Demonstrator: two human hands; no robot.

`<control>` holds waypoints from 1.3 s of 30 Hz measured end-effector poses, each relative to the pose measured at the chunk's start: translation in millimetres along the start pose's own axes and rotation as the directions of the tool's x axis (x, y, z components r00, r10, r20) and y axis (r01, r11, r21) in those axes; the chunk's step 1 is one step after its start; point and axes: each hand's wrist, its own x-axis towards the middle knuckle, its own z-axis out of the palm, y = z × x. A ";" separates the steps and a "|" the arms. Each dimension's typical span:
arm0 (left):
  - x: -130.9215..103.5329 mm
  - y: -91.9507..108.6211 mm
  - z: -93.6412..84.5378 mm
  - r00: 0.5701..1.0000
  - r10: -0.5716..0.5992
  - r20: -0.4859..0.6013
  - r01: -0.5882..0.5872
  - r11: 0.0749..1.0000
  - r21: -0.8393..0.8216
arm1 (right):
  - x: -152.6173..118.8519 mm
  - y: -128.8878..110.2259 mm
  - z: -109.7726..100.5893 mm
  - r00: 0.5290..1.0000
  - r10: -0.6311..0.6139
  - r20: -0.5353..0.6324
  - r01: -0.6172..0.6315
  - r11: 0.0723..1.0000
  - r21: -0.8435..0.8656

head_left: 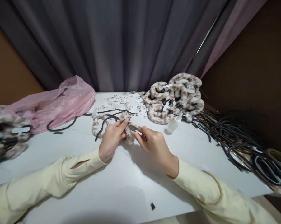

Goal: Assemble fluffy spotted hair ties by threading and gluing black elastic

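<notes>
My left hand (112, 137) pinches a white-and-brown furry tube (129, 138), whose lower part hangs beneath the fingers. Opposite it, my right hand (154, 144) is closed at the fingertips on a small dark grey piece (133, 127), held against the tube. What exactly this piece is, I cannot make out. Just beyond my left hand, another furry loop (95, 128) lies on the white table (112, 186), with a black cord (103, 127) across it.
Furry loops with white tags (160, 117) are heaped at the back right, behind a small translucent bottle (174, 124). Black cords (224, 133) pile up along the right. Small metal rings (121, 102) lie at the back. A pink plastic bag (67, 99) and more furry loops (16, 151) occupy the left.
</notes>
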 end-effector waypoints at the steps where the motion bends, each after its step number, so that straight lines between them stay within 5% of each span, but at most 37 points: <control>1: 0.6 0.2 -0.4 1.000 0.001 -0.008 -0.001 1.000 -0.001 | 0.2 -0.2 -0.2 1.000 0.001 -0.011 -0.001 1.000 0.021; 11: 4.0 4.3 -3.8 0.999 0.004 -0.033 -0.004 1.000 0.009 | 3.4 3.9 -11.0 0.988 -0.011 -0.157 0.032 0.990 0.136; 24: 1.4 9.0 -5.8 0.999 0.008 -0.033 -0.004 0.993 0.120 | 2.6 4.9 -14.6 0.994 -0.002 -0.114 0.023 0.981 0.191; 39: -2.6 17.7 -4.1 0.998 -0.051 0.022 0.050 0.997 0.061 | 2.0 4.0 -19.8 0.996 0.084 -0.020 -0.075 0.957 0.281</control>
